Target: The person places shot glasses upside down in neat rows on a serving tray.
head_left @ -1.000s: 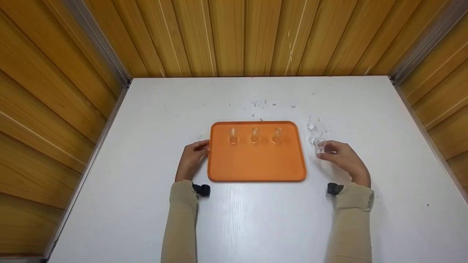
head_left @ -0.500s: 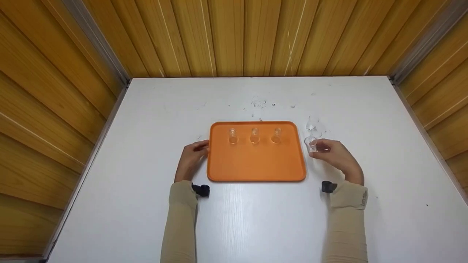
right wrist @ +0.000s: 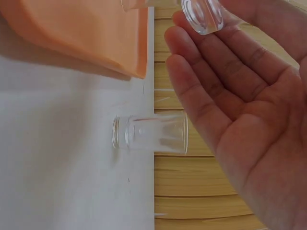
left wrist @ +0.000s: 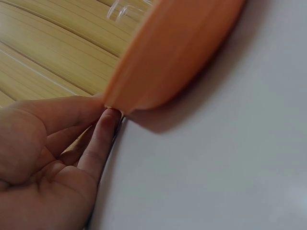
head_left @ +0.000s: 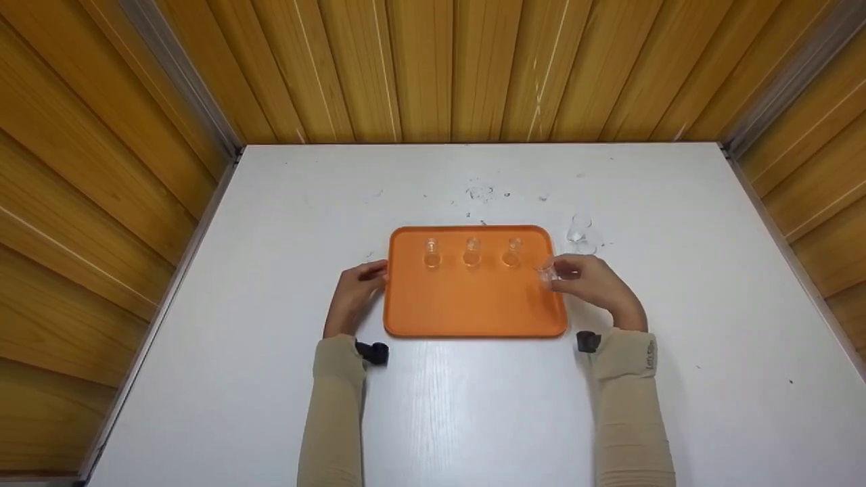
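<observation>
My right hand (head_left: 595, 281) pinches a small clear shot glass (head_left: 547, 273) between thumb and fingers, over the right edge of the orange tray (head_left: 473, 304). The glass's thick base (right wrist: 204, 19) shows in the right wrist view, with the other fingers spread below it. At the tray's left edge rests my left hand (head_left: 355, 291); in the left wrist view its thumb and finger meet at the rim, pinching it. Toward the tray's back stand three clear shot glasses in a row: left (head_left: 431, 253), middle (head_left: 472, 251) and right (head_left: 513, 252).
Another clear glass (head_left: 579, 230) stands on the white table (head_left: 473, 406) just past the tray's back right corner. Wood-patterned panels (head_left: 446, 74) enclose the back and sides of the table.
My right hand has carried the pinched shot glass leftward from beside the tray to over its right edge. The left hand and the tray have stayed in place.
</observation>
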{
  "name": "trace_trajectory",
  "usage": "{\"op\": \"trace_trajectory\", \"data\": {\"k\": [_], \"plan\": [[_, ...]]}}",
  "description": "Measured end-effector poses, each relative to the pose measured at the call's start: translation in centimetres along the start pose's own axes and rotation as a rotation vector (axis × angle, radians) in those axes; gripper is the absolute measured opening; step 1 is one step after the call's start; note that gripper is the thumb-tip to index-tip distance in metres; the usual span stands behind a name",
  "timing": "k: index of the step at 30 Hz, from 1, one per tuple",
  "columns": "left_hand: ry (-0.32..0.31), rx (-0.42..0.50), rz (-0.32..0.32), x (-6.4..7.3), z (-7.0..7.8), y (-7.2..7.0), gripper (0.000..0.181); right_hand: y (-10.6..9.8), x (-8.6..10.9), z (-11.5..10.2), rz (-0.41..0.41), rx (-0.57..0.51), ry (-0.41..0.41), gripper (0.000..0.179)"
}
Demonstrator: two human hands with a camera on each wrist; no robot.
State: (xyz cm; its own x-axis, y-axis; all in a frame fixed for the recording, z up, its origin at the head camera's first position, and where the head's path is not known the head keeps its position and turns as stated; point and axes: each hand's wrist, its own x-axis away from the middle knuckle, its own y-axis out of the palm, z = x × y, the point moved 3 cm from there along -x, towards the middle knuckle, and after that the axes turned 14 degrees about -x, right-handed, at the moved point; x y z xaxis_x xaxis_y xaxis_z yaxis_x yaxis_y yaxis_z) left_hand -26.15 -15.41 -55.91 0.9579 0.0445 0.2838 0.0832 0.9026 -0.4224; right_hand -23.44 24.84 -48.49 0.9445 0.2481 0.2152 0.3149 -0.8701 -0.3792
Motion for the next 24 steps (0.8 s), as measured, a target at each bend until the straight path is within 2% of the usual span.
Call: {"op": "trace_trajectory", "data": {"k": [7,12,20,24], "plan": [[0.005,0.001,0.003,-0.2,-0.1,0.2,0.036,1.8,-1.2,-1.4,-0.042,0.059,-0.011,0.045],[-0.018,-0.015,-0.003,-0.2,-0.1,0.2,0.036,3.2,-2.0,-2.3,-0.066,0.1,0.0,0.043],[-0.011,0.038,-0.019,0.0,0.0,0.0,0.035,5.3,-2.8,-3.9,-0.121,0.102,-0.073,0.035],[-0.022,0.034,-0.027,0.1,0.0,0.0,0.034,6.6,-3.3,-4.6,-0.143,0.102,-0.072,0.034]]}}
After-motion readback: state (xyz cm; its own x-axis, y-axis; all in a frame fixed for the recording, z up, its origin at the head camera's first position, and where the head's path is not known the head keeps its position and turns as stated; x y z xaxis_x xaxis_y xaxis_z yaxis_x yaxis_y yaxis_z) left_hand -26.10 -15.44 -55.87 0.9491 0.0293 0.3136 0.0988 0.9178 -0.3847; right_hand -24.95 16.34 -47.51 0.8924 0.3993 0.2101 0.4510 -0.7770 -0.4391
